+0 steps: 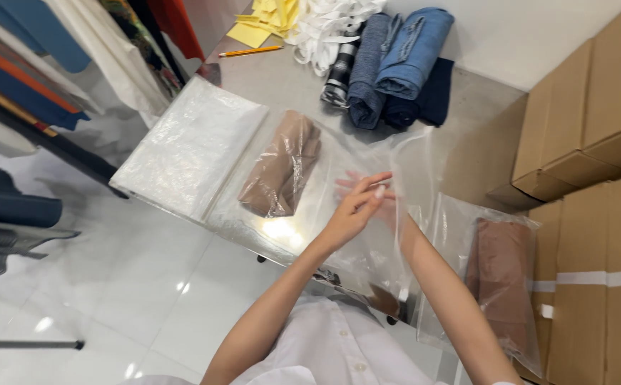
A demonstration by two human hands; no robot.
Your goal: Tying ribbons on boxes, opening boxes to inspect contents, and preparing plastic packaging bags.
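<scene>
A steel table point(282, 78) is seen from above, set over a glossy white tiled floor point(146, 285). Hanging clothes point(46, 43) are ranged along the left, and stacked cardboard boxes point(596, 142) along the right. At the far end of the table, rolled denim pieces point(403, 57), white straps point(324, 28), yellow paper point(260, 25) and a pencil point(250, 51) are laid. A stack of clear bags point(189, 142) is spread on the near left part. Beside it, a folded brown garment point(282, 171) is sealed in clear plastic. A second bagged brown garment point(499, 278) is propped against the boxes. A loose clear bag point(396, 192) is held up over the table edge. The left hand point(357, 207) is raised outside it, fingers pinched on the film. The right hand point(367, 194) is pushed inside the bag, fingers spread wide, blurred through the plastic.
</scene>
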